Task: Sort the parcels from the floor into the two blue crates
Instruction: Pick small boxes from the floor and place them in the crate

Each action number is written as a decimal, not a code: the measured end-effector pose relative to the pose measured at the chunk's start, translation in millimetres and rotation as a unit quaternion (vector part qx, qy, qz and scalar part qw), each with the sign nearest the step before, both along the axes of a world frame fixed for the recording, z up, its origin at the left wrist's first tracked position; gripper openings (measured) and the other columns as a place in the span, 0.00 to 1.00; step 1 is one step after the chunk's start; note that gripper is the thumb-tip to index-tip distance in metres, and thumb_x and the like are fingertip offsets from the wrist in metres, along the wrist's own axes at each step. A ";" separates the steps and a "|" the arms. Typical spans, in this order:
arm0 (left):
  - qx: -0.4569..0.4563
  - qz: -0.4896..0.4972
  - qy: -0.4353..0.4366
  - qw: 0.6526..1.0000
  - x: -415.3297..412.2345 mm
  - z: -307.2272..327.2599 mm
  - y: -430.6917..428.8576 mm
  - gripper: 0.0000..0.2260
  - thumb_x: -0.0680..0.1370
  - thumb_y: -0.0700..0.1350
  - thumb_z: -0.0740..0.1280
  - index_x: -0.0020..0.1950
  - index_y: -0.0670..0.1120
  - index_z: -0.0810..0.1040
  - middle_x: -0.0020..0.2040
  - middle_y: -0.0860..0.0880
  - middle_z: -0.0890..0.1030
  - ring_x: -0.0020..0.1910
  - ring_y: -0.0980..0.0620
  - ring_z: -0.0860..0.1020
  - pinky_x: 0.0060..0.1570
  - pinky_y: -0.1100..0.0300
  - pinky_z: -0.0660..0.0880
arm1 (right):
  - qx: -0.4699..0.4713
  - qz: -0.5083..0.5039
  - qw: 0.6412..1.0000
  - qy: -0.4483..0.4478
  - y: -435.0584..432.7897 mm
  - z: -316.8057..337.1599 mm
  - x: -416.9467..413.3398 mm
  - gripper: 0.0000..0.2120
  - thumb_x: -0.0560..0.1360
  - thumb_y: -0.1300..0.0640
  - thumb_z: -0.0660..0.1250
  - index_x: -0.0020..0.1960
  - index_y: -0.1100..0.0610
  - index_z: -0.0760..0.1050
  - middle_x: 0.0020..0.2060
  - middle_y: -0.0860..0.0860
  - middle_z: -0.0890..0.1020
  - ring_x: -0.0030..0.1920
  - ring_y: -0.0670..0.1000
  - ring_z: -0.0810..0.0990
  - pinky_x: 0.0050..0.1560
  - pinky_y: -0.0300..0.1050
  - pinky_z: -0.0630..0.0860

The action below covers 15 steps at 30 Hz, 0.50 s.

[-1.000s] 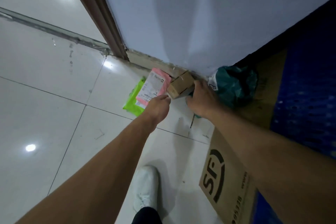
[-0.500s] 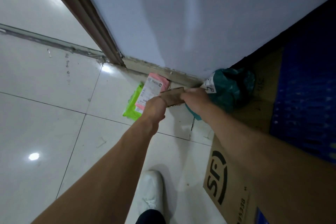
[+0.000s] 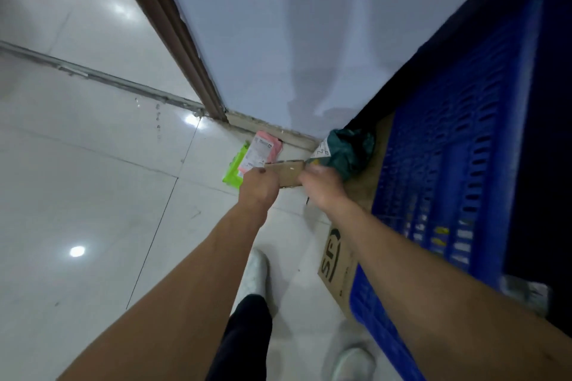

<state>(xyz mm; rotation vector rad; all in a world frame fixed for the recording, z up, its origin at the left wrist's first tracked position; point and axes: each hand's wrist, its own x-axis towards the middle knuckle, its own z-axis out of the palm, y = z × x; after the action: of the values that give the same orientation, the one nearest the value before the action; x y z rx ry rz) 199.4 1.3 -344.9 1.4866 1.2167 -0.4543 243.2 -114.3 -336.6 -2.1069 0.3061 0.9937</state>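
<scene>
White glossy tile floor (image 3: 93, 195) meets a pale wall (image 3: 294, 40) at a corner, brown door frame (image 3: 173, 40) to the left. Change vs 1 s ago: the small cardboard box (image 3: 289, 173), which sat on the tiles against the skirting w/ only the right hand on it, is now up off the floor and held roughly level between both hands. The left hand (image 3: 258, 187) is curled round its left end and the right hand (image 3: 322, 185) grips its right end; a bit blurred, but both look closed on it. So the pick-up looks done, and the next step is prob. carrying it to a crate. The blue crate (image 3: 448, 179) is close on the right, standing on a flattened printed carton (image 3: 335, 257). Count: 1 box in hand; 3 parcels on the floor, i.e. 1 green flat mailer (image 3: 233, 172), 1 pink mailer (image 3: 263, 151) w/ a white label lying partly over the green one, and 1 dark teal bag (image 3: 346, 151) near the crate's side. Only 1 crate is in view; the 2nd isn't visible. Which crate this box belongs in can't be told from here.
</scene>
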 end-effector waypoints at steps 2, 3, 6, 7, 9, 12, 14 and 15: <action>0.005 0.013 0.002 1.000 -15.0 37.6 -8.5 0.19 0.75 0.41 0.57 0.63 0.41 0.79 0.60 0.39 0.80 0.58 0.37 0.79 0.58 0.47 0.76 | 0.014 -0.015 1.000 -0.007 -11.7 35.6 -18.5 0.15 0.72 0.49 0.60 0.48 0.54 0.82 0.42 0.51 0.84 0.48 0.56 0.82 0.52 0.51 0.78; 0.006 0.030 -0.003 1.000 -22.0 55.3 -12.7 0.16 0.75 0.41 0.58 0.59 0.41 0.79 0.58 0.39 0.81 0.54 0.39 0.79 0.56 0.49 0.77 | 0.022 -0.025 0.999 -0.011 -19.2 53.8 -27.4 0.15 0.71 0.48 0.60 0.49 0.52 0.82 0.42 0.50 0.84 0.48 0.55 0.81 0.52 0.52 0.78; -0.005 0.069 -0.005 0.998 -44.4 117.9 -21.6 0.07 0.74 0.42 0.61 0.46 0.45 0.79 0.47 0.42 0.81 0.43 0.44 0.75 0.46 0.54 0.75 | 0.045 -0.078 0.996 -0.001 -37.6 113.6 -53.8 0.11 0.71 0.48 0.62 0.46 0.50 0.80 0.41 0.52 0.84 0.48 0.56 0.82 0.53 0.55 0.79; -0.007 0.073 -0.005 0.997 -52.3 137.1 -25.6 0.08 0.74 0.43 0.62 0.47 0.44 0.79 0.46 0.43 0.80 0.42 0.44 0.75 0.45 0.54 0.76 | 0.058 -0.113 0.992 0.013 -43.1 135.9 -61.4 0.09 0.72 0.50 0.63 0.43 0.50 0.81 0.44 0.53 0.85 0.51 0.57 0.83 0.56 0.57 0.79; -0.005 0.076 -0.008 0.997 -67.3 174.1 -35.4 0.12 0.72 0.47 0.62 0.51 0.44 0.79 0.48 0.43 0.81 0.43 0.43 0.77 0.49 0.50 0.79 | 0.086 -0.174 0.980 0.043 -53.8 183.5 -75.6 0.10 0.76 0.54 0.64 0.40 0.48 0.81 0.51 0.56 0.85 0.54 0.57 0.84 0.61 0.58 0.78; 0.031 0.084 -0.032 0.995 -84.8 233.4 -56.9 0.10 0.73 0.54 0.66 0.43 0.48 0.76 0.47 0.43 0.82 0.47 0.42 0.81 0.53 0.46 0.81 | 0.122 -0.185 0.975 0.030 -72.1 248.3 -94.0 0.10 0.77 0.57 0.63 0.48 0.48 0.83 0.51 0.56 0.85 0.55 0.55 0.84 0.60 0.53 0.79; 0.056 0.078 -0.051 0.994 -94.8 272.8 -72.1 0.13 0.72 0.58 0.66 0.41 0.49 0.75 0.44 0.46 0.81 0.46 0.41 0.82 0.51 0.45 0.81 | 0.141 -0.167 0.976 0.008 -87.0 286.4 -108.6 0.10 0.77 0.56 0.63 0.51 0.48 0.83 0.48 0.52 0.85 0.53 0.54 0.83 0.55 0.48 0.79; 0.063 0.078 -0.061 0.993 -99.3 290.7 -79.0 0.13 0.72 0.59 0.66 0.42 0.49 0.74 0.43 0.46 0.80 0.45 0.41 0.82 0.49 0.44 0.82 | 0.148 -0.157 0.976 -0.001 -93.7 304.5 -116.4 0.11 0.77 0.56 0.62 0.52 0.49 0.83 0.49 0.53 0.85 0.54 0.54 0.83 0.55 0.48 0.78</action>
<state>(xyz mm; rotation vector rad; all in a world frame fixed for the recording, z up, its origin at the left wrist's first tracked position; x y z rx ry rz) 100.1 -77.7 -54.2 1.4892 1.2732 -0.1817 126.7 -208.0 -32.2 -1.7251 0.4453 0.7949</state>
